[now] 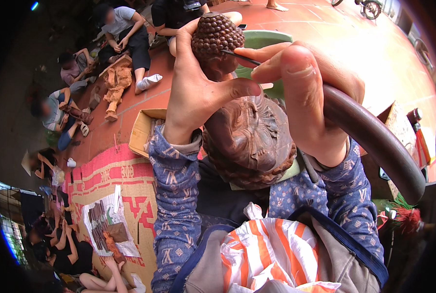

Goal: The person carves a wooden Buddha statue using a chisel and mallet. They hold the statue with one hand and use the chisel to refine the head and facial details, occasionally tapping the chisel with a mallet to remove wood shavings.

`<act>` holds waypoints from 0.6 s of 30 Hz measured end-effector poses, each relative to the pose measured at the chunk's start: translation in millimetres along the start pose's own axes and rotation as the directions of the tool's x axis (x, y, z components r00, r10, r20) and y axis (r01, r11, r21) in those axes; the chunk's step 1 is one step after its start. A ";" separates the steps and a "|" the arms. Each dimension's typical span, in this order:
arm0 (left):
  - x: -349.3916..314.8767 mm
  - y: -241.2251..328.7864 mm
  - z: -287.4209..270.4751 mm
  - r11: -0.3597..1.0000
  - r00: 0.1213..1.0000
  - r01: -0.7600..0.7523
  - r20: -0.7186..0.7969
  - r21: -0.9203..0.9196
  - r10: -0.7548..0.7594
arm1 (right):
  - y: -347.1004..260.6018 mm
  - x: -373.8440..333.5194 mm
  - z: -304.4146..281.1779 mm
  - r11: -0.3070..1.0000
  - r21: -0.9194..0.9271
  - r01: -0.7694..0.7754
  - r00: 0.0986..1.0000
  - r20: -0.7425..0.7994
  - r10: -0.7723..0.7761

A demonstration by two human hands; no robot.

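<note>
A dark brown carved wooden figure (257, 141) stands before me, its head (217, 46) covered in rows of small round knobs. My left hand (191, 95) is wrapped around the head, thumb below it and fingers behind. In my right hand (308, 90) is a carving tool (374, 129) with a thick, dark handle that looks curved. Its thin metal blade (240, 57) meets the knobbed surface near the head's right edge. My right fingers pinch close to the blade, and the handle runs back past the palm. The figure's base rests at my lap, partly hidden.
A cardboard box (139, 134) sits left of the figure, near a red-and-tan mat (103, 171) bearing a paper sheet (88, 212) with several slim tools. Behind is a green tub (276, 36). Several people sit at left around a lighter wooden carving (116, 88). Red bristles (409, 220) show at right.
</note>
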State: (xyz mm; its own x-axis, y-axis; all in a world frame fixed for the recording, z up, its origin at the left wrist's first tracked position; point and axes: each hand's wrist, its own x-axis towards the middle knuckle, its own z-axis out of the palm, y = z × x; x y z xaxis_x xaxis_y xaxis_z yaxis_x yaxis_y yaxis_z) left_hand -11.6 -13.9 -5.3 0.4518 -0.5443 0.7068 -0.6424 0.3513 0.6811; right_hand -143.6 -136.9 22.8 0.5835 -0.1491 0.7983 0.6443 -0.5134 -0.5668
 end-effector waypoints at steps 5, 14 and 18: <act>-5.8 1.8 -8.1 0.950 0.996 0.085 -0.039 0.300 -0.077 | 0.4 0.9 -27.5 0.998 -0.020 0.063 0.993 0.106 -0.061; -28.5 17.2 -2.7 0.738 0.878 -0.318 -0.110 0.596 0.466 | 25.4 -17.9 -25.6 0.975 0.216 -0.059 0.991 0.128 0.032; -51.1 30.5 5.7 0.670 0.900 -0.283 -0.051 0.686 0.433 | 29.1 -22.2 -17.3 0.931 0.343 -0.124 0.974 0.220 0.049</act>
State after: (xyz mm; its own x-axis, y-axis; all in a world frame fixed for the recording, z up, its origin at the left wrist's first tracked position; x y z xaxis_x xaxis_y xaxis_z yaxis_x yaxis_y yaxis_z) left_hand -57.8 20.3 -21.7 0.1601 -0.2990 0.9407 -0.9832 -0.1334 0.1249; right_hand -146.4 -163.1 -7.9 0.7085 0.0153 0.7056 0.6973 -0.1696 -0.6965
